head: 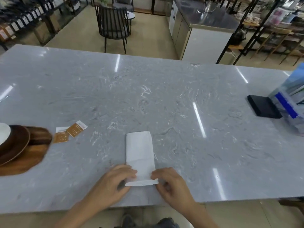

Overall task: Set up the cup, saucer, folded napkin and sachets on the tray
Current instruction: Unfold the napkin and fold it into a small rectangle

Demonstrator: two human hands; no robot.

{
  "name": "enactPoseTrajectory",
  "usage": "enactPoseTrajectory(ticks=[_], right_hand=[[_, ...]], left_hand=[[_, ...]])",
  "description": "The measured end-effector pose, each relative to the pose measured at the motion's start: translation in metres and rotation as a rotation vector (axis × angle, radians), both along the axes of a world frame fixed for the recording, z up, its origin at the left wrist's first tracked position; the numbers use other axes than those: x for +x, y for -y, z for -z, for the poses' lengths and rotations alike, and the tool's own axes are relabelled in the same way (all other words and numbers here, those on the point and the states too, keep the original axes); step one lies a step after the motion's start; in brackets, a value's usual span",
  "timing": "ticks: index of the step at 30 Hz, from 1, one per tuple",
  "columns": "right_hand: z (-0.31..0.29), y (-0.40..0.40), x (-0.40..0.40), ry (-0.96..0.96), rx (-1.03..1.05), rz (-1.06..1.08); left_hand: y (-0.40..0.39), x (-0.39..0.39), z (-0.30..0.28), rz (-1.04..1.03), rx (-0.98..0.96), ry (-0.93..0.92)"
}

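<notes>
Wide, glossy grey marble-patterned tabletop (148, 99) with white veining and streaks of reflected ceiling light, in a shop-like room: beige floor, black slatted chair (112, 25) beyond the far edge, steel-topped counter unit (204, 28) behind on the right, shelving along both sides.

Soft white folded napkin (139, 148), a long narrow rectangle, flat near the front edge, its near end lifted and turned over. Left hand (113, 183) pinching the near left corner between thumb and fingers; right hand (171, 183) pinching the near right corner likewise.

At far left, partly cut off: brown wooden tray (28, 160) with rounded corners, carrying a dark round wooden saucer (18, 142) and a white rounded piece (4, 134), too cropped to identify. Just beside the tray, on the bare tabletop, two orange-and-white paper sachets (69, 132), overlapping.

At far right, well apart: flat black rectangular box (263, 106), touching blue-and-clear plastic packages (291, 102).
</notes>
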State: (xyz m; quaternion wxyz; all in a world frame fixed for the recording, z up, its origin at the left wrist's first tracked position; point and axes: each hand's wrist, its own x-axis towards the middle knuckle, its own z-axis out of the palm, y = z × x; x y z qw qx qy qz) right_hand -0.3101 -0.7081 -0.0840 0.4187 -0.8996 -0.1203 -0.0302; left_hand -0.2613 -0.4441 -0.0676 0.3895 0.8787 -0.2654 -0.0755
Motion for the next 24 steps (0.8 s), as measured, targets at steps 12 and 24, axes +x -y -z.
enactPoseTrajectory(ticks=[12,24], right_hand=[[-0.037,-0.011,0.095,-0.129,0.343,0.210],[0.006,-0.026,0.137,-0.269,0.252,0.343]], left_hand=[[0.018,0.062,-0.009,-0.346,-0.324,-0.328],[0.036,0.095,0.012,-0.586,-0.203,-0.280]])
